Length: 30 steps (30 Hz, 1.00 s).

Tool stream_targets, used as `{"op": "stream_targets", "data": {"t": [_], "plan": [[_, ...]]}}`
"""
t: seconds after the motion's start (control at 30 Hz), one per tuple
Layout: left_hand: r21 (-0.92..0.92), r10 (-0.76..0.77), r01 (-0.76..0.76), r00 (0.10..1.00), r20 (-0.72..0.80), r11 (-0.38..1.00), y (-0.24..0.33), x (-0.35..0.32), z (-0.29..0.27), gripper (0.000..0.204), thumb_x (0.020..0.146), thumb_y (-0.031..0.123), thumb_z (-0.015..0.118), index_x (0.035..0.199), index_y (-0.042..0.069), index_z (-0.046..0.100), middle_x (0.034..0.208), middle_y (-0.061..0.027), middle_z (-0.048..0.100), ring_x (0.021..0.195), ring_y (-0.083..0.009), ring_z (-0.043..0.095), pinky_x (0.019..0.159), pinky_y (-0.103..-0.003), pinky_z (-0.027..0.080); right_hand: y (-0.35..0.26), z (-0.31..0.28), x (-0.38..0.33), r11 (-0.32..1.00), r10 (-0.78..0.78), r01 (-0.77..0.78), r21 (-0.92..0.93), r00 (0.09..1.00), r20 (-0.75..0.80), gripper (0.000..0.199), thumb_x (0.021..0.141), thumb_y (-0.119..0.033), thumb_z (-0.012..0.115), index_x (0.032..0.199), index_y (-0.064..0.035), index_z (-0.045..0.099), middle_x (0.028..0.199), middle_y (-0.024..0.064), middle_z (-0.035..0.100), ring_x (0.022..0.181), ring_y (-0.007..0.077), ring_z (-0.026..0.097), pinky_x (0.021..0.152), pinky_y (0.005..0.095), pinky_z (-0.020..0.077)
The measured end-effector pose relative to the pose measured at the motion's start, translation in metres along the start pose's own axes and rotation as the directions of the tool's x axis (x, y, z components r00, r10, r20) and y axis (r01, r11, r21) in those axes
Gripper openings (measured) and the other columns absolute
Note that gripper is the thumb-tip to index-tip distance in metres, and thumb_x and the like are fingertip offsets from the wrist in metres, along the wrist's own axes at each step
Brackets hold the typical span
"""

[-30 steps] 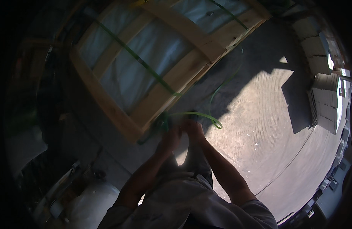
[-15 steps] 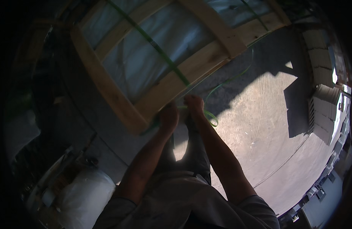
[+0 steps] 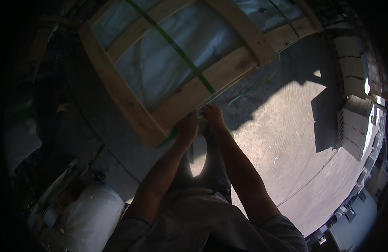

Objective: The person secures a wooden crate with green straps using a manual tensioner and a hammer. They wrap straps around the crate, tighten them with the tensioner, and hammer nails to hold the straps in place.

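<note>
A wooden crate [image 3: 181,98] with planks over clear plastic wrapping stands before me. A green strap [image 3: 179,52] runs across its top to the near edge. My left hand [image 3: 187,127] is closed just below that edge, its fingertips mostly hidden; a bit of green strap shows beside it at the crate's corner. Close by on the right, my right hand [image 3: 212,114] pinches the strap near the place where it comes over the edge. A loose length of green strap [image 3: 244,94] curves from there along the crate's side.
A second green strap [image 3: 284,19] crosses the crate farther off. Concrete floor [image 3: 282,122], partly sunlit, stretches to the right. Stacked pale sheets [image 3: 357,124] stand at the far right. A large plastic-wrapped bundle [image 3: 95,218] lies at the lower left.
The loop of loose strap that hung beside my right hand has mostly gone from sight behind my right wrist. Both hands have stayed near the crate's edge.
</note>
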<state>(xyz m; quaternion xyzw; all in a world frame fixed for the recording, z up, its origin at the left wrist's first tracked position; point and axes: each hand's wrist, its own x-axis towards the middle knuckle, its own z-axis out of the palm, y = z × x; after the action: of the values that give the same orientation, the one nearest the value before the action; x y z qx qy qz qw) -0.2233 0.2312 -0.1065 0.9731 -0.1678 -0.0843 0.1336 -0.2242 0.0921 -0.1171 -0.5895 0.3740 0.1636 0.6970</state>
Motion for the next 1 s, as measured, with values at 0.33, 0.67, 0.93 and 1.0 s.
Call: {"op": "stream_targets", "data": {"t": [0.33, 0.67, 0.93, 1.0], "plan": [[-0.034, -0.004, 0.002, 0.999, -0.034, 0.999, 0.001, 0.005, -0.003, 0.015, 0.087, 0.017, 0.059, 0.1, 0.009, 0.062, 0.076, -0.0181, 0.064, 0.071, -0.0353, 0.065, 0.061, -0.047, 0.053, 0.016, 0.0, 0.009, 0.989, -0.087, 0.092, -0.116, 0.995, 0.048, 0.032, 0.084, -0.022, 0.061, 0.1, 0.0053, 0.065, 0.082, 0.0149, 0.07, 0.076, 0.0188, 0.069, 0.066, 0.0319, 0.0537], [-0.152, 0.043, -0.042, 0.999, 0.0, 0.987, 0.012, -0.001, -0.032, 0.022, 0.09, 0.026, 0.054, 0.099, 0.005, 0.055, 0.08, -0.0179, 0.064, 0.073, -0.0365, 0.064, 0.062, -0.048, 0.051, -0.001, 0.008, -0.009, 0.907, -0.245, 0.171, -0.386, 0.958, -0.152, 0.039, 0.08, -0.027, 0.063, 0.107, 0.0001, 0.064, 0.099, 0.0186, 0.068, 0.095, 0.0294, 0.066, 0.081, 0.0403, 0.0495], [-0.353, 0.2, -0.135, 0.968, 0.153, 0.926, 0.043, -0.015, -0.108, 0.027, 0.088, 0.018, 0.06, 0.111, 0.005, 0.056, 0.093, -0.0152, 0.063, 0.087, -0.0334, 0.063, 0.073, -0.044, 0.05, 0.058, -0.069, -0.039, 0.913, -0.246, 0.099, -0.396, 0.908, -0.34, 0.032, 0.086, -0.025, 0.06, 0.106, -0.0011, 0.064, 0.091, 0.0137, 0.068, 0.081, 0.0226, 0.067, 0.066, 0.0356, 0.0515], [-0.432, 0.277, -0.284, 0.957, -0.08, 0.856, 0.046, -0.001, -0.132, 0.025, 0.088, 0.015, 0.06, 0.11, 0.005, 0.056, 0.095, -0.0135, 0.063, 0.088, -0.0332, 0.062, 0.074, -0.043, 0.05, 0.095, -0.101, -0.042, 0.928, -0.266, 0.164, -0.334, 0.919, -0.29, 0.029, 0.086, -0.023, 0.06, 0.104, 0.0006, 0.063, 0.081, 0.0092, 0.066, 0.068, 0.0168, 0.064, 0.053, 0.0293, 0.0484]]}}
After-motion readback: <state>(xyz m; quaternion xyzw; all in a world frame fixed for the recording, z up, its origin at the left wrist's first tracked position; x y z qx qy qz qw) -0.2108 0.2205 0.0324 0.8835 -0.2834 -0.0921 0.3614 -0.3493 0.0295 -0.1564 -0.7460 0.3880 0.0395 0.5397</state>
